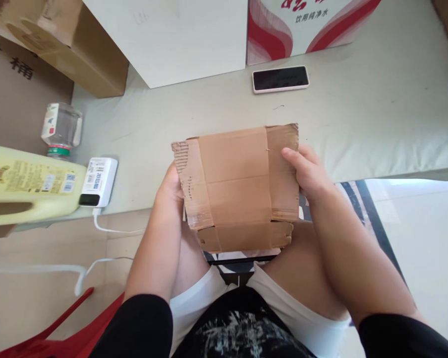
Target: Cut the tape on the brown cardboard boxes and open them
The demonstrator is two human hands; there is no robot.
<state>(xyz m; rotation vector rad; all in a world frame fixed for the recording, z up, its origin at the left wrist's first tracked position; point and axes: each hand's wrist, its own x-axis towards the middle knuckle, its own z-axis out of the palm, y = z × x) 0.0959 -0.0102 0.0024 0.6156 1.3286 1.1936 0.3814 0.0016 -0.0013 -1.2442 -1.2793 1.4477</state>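
Note:
A small brown cardboard box [239, 184] with brown tape across its top is held above my knees, in front of the pale table edge. My left hand [170, 186] grips its left side, with the fingers hidden behind the torn flap. My right hand [308, 171] clasps its right side, thumb lying on the top face. The box's underside is hidden.
On the pale table [358, 114] lie a dark phone [280, 78], a white power bank [98, 181] with a cable, a yellow jug [26, 184] and a clear bottle [60, 128]. Cardboard boxes [59, 40], a white panel [171, 35] and a red-white carton [302, 22] stand behind. A red chair [59, 333] is at lower left.

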